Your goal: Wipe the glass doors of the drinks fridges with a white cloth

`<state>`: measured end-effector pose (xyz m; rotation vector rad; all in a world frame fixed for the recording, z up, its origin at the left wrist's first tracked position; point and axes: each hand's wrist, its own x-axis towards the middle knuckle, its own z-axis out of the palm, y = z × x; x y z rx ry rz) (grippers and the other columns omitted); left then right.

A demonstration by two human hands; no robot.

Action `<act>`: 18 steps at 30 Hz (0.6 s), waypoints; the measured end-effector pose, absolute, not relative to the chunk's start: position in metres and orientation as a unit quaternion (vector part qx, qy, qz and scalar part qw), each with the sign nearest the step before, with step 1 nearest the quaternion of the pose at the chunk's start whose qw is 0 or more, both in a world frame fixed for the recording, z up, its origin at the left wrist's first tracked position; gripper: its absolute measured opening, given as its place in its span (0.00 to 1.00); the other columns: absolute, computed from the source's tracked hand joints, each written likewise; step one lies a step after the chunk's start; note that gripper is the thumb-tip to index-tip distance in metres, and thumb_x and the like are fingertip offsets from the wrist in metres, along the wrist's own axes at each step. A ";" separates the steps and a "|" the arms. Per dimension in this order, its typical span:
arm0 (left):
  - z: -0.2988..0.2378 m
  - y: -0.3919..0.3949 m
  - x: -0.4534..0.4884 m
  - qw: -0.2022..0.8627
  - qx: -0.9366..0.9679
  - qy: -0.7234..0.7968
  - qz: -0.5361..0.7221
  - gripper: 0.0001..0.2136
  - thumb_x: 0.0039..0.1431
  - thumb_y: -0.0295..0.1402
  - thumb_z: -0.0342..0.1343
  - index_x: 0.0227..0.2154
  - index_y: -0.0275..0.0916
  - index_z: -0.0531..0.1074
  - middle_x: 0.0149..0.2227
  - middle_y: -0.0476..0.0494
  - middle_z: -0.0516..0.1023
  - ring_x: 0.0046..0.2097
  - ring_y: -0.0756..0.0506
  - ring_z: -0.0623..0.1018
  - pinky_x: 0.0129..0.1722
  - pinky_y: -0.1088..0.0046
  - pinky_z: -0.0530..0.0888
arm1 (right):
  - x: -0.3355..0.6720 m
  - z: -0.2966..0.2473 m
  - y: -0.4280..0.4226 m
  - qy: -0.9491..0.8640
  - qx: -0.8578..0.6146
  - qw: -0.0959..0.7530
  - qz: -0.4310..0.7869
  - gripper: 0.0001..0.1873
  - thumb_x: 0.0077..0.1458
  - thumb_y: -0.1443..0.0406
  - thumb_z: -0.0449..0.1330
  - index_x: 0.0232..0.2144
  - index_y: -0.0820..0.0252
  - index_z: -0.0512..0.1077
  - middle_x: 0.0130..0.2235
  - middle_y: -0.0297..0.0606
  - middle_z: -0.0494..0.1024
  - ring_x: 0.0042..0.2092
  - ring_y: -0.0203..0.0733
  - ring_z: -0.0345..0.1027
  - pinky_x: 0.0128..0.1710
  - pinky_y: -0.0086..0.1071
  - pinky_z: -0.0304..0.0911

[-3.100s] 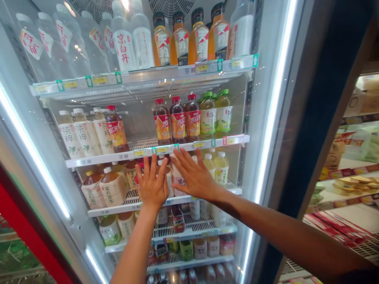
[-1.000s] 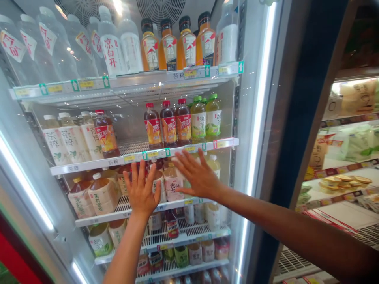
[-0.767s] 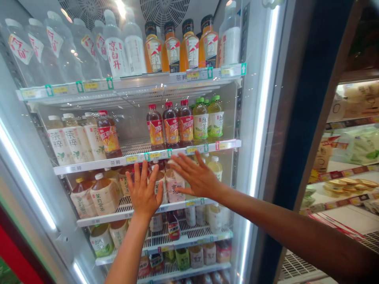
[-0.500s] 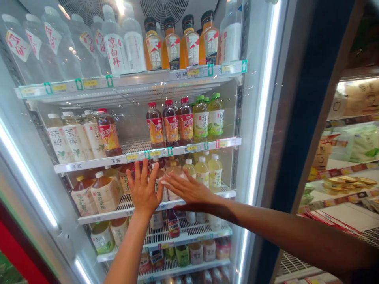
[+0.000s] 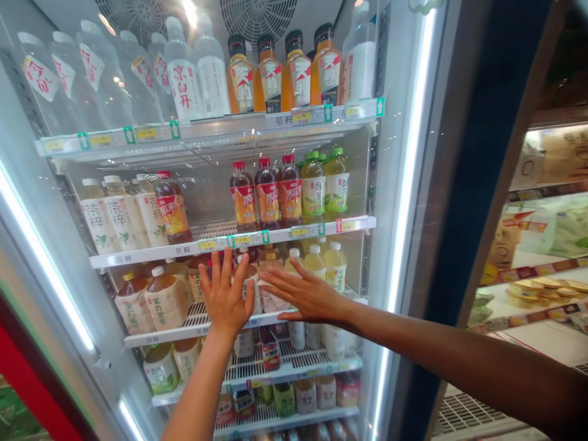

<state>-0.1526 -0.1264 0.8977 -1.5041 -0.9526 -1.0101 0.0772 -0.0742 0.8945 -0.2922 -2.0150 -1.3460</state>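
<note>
Both my hands reach into an open drinks fridge at its third shelf (image 5: 184,334). My left hand (image 5: 227,297) is open with fingers spread upward, its palm against the bottles at the shelf's middle. My right hand (image 5: 305,295) is open and flat, fingers pointing left, resting against a pale-labelled bottle (image 5: 271,299) beside the left hand. Neither hand grips anything. Three yellow-green bottles with white caps (image 5: 328,264) stand just right of my right hand. Brown tea bottles (image 5: 158,300) stand at the shelf's left.
The shelf above (image 5: 285,233) holds red-capped bottles (image 5: 267,193), green-capped ones and pale tea bottles. The top shelf carries water and orange drinks (image 5: 296,70). Lower shelves hold small bottles. The fridge's frame (image 5: 468,202) stands at the right, with shelves of packaged goods (image 5: 546,288) beyond.
My right hand has dropped lower and turned flatter, uncovering the yellow-green bottles. My left hand has stayed in place on the bottles.
</note>
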 end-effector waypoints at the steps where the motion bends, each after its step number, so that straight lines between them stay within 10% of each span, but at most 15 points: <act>1: 0.898 -0.127 -0.152 0.519 -0.629 -0.398 -0.420 0.36 0.63 0.34 0.58 0.72 0.46 0.53 0.75 0.40 0.49 0.76 0.36 0.46 0.74 0.45 0.44 | 0.076 0.905 -0.074 -0.770 -0.128 0.358 -0.513 0.45 0.64 0.40 0.51 0.71 0.61 0.56 0.76 0.39 0.47 0.77 0.46 0.25 0.77 0.51 0.22; 6: 0.895 -0.131 -0.153 0.505 -0.641 -0.414 -0.404 0.36 0.64 0.33 0.57 0.73 0.46 0.50 0.75 0.40 0.47 0.76 0.36 0.44 0.75 0.45 0.42 | 0.060 0.963 -0.078 -0.732 -0.236 0.454 -0.450 0.52 0.65 0.41 0.51 0.74 0.72 0.39 0.76 0.52 0.41 0.77 0.53 0.21 0.73 0.60 0.13; 13: 0.885 -0.153 -0.208 0.513 -0.636 -0.423 -0.392 0.37 0.66 0.33 0.55 0.73 0.45 0.46 0.76 0.42 0.41 0.77 0.39 0.39 0.75 0.46 0.37 | 0.024 0.901 -0.085 -0.793 -0.083 0.322 -0.510 0.47 0.62 0.41 0.54 0.72 0.63 0.54 0.76 0.39 0.47 0.77 0.46 0.26 0.77 0.49 0.27; 18: 0.926 -0.169 -0.275 0.530 -0.605 -0.435 -0.405 0.38 0.66 0.35 0.55 0.74 0.47 0.44 0.77 0.44 0.38 0.77 0.39 0.36 0.74 0.43 0.34 | -0.009 0.971 -0.092 -0.772 -0.157 0.403 -0.466 0.48 0.66 0.44 0.51 0.74 0.68 0.44 0.76 0.47 0.46 0.77 0.50 0.28 0.76 0.59 0.24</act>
